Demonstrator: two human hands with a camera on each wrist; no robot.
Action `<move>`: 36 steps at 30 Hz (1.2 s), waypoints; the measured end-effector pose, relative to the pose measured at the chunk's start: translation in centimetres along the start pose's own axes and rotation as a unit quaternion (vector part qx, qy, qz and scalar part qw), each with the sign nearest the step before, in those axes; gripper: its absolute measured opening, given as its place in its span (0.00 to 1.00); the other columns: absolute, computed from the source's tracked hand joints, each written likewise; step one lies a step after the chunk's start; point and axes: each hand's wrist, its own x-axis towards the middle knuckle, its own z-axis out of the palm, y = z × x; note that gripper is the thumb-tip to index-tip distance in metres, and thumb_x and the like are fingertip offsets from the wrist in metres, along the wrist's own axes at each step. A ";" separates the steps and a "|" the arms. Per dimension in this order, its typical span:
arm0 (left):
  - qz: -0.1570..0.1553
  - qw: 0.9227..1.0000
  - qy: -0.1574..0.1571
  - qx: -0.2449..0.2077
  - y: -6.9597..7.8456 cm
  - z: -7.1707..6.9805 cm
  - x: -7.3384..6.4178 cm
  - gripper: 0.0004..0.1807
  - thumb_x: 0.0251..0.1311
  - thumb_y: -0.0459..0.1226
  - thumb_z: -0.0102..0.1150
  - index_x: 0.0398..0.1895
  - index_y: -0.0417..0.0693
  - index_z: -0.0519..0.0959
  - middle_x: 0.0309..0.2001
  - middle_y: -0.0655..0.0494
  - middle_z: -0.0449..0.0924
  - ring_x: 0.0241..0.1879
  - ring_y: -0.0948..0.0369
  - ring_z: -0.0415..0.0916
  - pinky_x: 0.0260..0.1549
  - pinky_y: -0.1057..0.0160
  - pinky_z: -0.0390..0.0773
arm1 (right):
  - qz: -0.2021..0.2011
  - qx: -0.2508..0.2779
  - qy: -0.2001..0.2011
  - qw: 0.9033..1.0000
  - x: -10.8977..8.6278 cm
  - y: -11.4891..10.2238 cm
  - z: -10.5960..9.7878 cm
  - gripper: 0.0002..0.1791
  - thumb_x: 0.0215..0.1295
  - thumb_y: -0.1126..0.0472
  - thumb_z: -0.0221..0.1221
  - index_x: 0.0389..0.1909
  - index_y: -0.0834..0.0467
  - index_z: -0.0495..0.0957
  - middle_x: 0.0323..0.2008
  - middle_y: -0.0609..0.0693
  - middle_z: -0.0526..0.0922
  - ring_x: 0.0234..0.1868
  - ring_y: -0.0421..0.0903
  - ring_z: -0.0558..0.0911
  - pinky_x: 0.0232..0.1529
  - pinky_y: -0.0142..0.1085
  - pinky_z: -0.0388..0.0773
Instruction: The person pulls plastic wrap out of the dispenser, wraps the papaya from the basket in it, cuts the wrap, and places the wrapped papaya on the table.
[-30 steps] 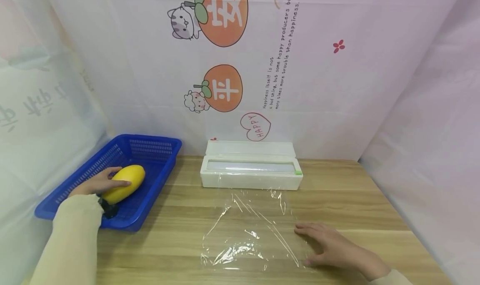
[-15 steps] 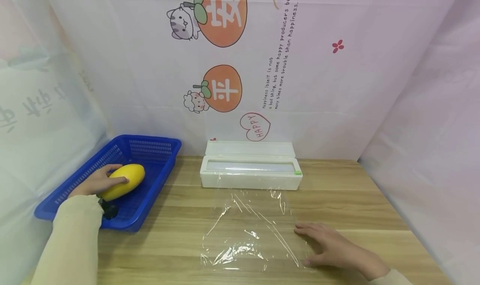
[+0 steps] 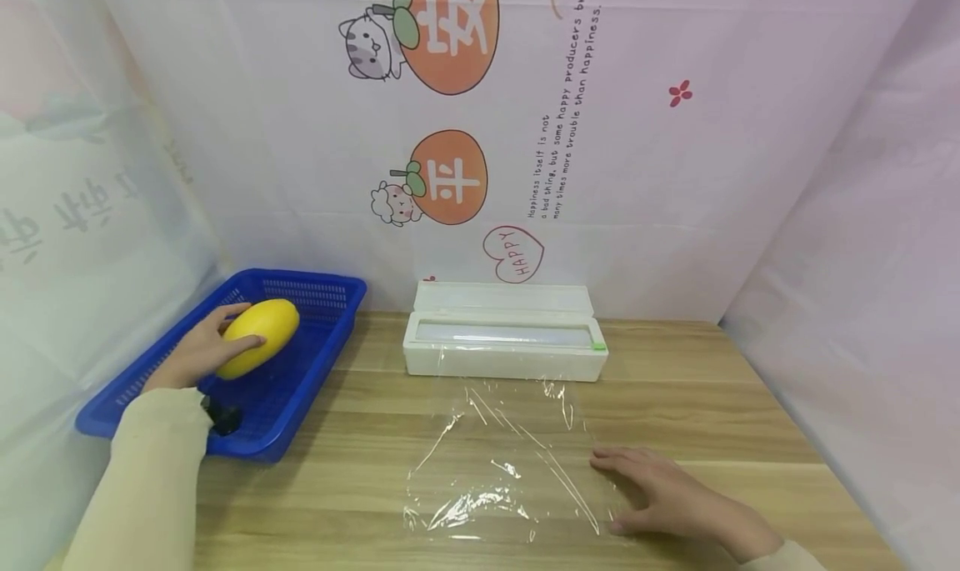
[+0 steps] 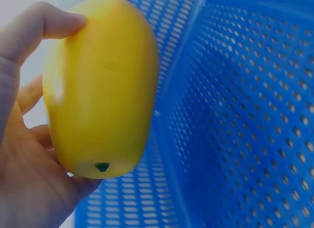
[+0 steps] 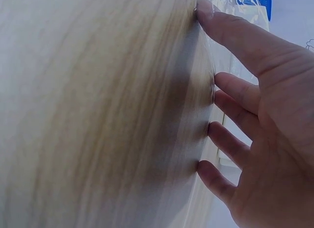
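Observation:
In the head view, my left hand (image 3: 198, 350) grips a smooth yellow melon (image 3: 262, 338) over the blue plastic basket (image 3: 324, 379). In the left wrist view, thumb and fingers are wrapped around the melon (image 4: 105, 90), whose small green stem nub shows at its lower end. My right hand (image 3: 667, 496) rests on the table at the right edge of a clear sheet of cling film (image 3: 502, 471). Its fingertips touch down, slightly spread, as the right wrist view also shows. The film lies creased on the wood, running out from a white dispenser box (image 3: 502, 363) with its lid up.
The wooden table (image 3: 750, 438) meets a printed white cloth (image 3: 637, 179) behind and on both sides. A small green piece (image 3: 597, 346) sits at the dispenser's right end. The black wrist camera (image 3: 221, 417) is on the left wrist.
My left hand has raised the melon a little and shifted it away from me, tilting it more upright. The right hand and cling film have stayed put.

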 end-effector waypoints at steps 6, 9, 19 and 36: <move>0.020 0.999 0.019 0.020 2.3 0.0 0.3 0.54 0.63 0.61 0.60 0.80 0.44 0.45 0.68 0.23 0.57 0.61 0.32 0.63 0.50 0.32 0.71 | 0.001 0.000 0.002 1.000 -0.1 0.2 0.2 0.43 0.54 0.29 0.65 0.66 0.51 0.75 0.65 0.47 0.75 0.62 0.54 0.74 0.58 0.60 0.71; 0.033 0.999 0.021 0.016 3.5 0.1 0.4 0.54 0.62 0.61 0.61 0.81 0.47 0.46 0.68 0.26 0.58 0.61 0.33 0.64 0.50 0.32 0.72 | 0.004 0.002 0.002 1.000 -0.1 0.3 0.2 0.43 0.54 0.29 0.65 0.66 0.51 0.74 0.65 0.47 0.75 0.63 0.54 0.74 0.58 0.61 0.70; 0.090 0.996 0.021 0.003 7.0 1.8 0.6 0.50 0.60 0.58 0.65 0.79 0.51 0.54 0.70 0.34 0.60 0.61 0.38 0.65 0.52 0.35 0.73 | 0.014 0.015 -0.015 1.000 -0.2 0.1 -0.1 0.44 0.55 0.29 0.63 0.67 0.53 0.73 0.67 0.50 0.73 0.64 0.57 0.72 0.59 0.62 0.69; 0.249 0.969 -0.009 0.000 12.3 7.7 1.0 0.40 0.56 0.40 0.73 0.72 0.49 0.67 0.64 0.47 0.72 0.52 0.51 0.71 0.53 0.44 0.73 | 0.008 0.010 -0.005 1.000 -0.2 0.1 0.1 0.43 0.55 0.30 0.64 0.66 0.52 0.74 0.67 0.49 0.74 0.63 0.56 0.73 0.58 0.62 0.70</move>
